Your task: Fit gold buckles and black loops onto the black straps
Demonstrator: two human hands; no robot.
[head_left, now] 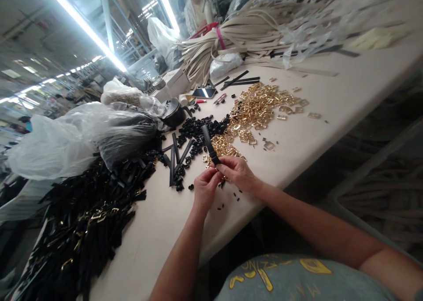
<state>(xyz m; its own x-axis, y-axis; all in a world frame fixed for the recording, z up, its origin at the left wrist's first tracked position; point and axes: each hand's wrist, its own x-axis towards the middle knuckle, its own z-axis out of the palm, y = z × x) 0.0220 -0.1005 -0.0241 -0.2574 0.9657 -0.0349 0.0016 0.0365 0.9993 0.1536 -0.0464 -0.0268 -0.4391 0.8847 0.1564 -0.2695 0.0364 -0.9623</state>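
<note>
Right hand (pixel 239 173) grips black strap (pixel 209 142) over pale table (pixel 148 239); tubelights (pixel 85 27) overhead.

the left hand (pixel 204 191) and the right hand (pixel 243 175) are close together, with fingers (pixel 228 163) bent and pinching; the bare left forearm (pixel 185 252) and right forearm (pixel 307 219) reach forward.

Right of buckles (pixel 256 105): bare table (pixel 300 135), easy pass, couple stray buckles (pixel 313 115)
Left of buckles: black loops (pixel 194 131) jammed right up, pot (pixel 173 113) past those
Beyond buckles: beige straps (pixel 251 30), basically a wall
</note>
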